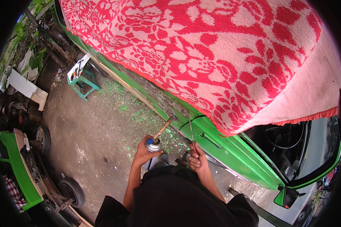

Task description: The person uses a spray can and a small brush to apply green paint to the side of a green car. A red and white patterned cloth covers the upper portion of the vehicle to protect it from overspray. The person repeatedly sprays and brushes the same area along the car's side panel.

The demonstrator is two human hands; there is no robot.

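Note:
My left hand (141, 154) is wrapped round the canister of a gas blowtorch (163, 129). A blue knob sits at its base, and its brass tube tilts up and right to the green car panel. In my right hand (197, 159) is a thin metal rod-like tool (191, 130); its tip is at the panel's edge, and its exact kind I cannot make out. The car body (170, 103) near both tips shows a bare grey-brown patch beside green paint. A red and pink floral blanket (204, 56) is draped over the car.
Green paint flakes (134, 117) litter the concrete floor. A teal plastic stool (83, 85) carries papers and small items. The green car door (231, 155) and a side mirror (286, 197) are on the right. Loose wheels (72, 191) and a green car part (19, 170) lie at the left.

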